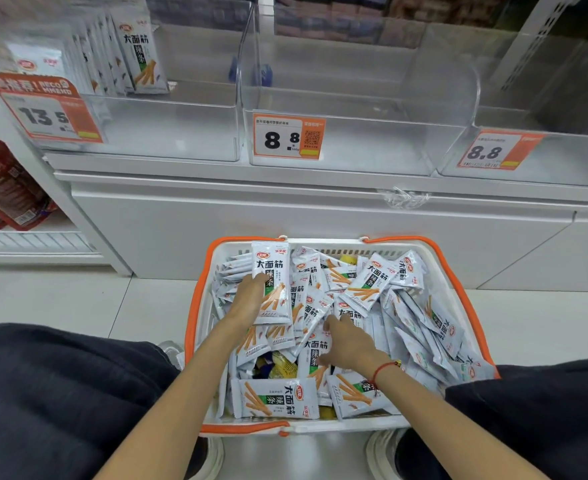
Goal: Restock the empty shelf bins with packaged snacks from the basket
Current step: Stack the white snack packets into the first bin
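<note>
Dark trouser legs (53,386) frame the lower corners, with both forearms reaching forward between them into the basket (195,306). This white basket with orange rim and handles sits on the floor (78,303) in front of the shelf unit and is filled with a loose heap of white snack packets (365,282).

Left hand (247,299): its grip is closed on one upright snack packet (272,282), fingers behind it, thumb across the printed front, at the basket's far-left area.

Right hand (349,344): fingers spread and lightly bent, resting on the heap near the basket centre; whether this grip has hold of a packet cannot be told. A red cord bracelet (384,368) circles its wrist.

Above, three clear shelf bins stand side by side. Left bin (181,133): holds a row of upright packets (140,57), price tag 13.5 (48,112). Middle bin (372,147): price tag 8.8 (289,136).
</note>
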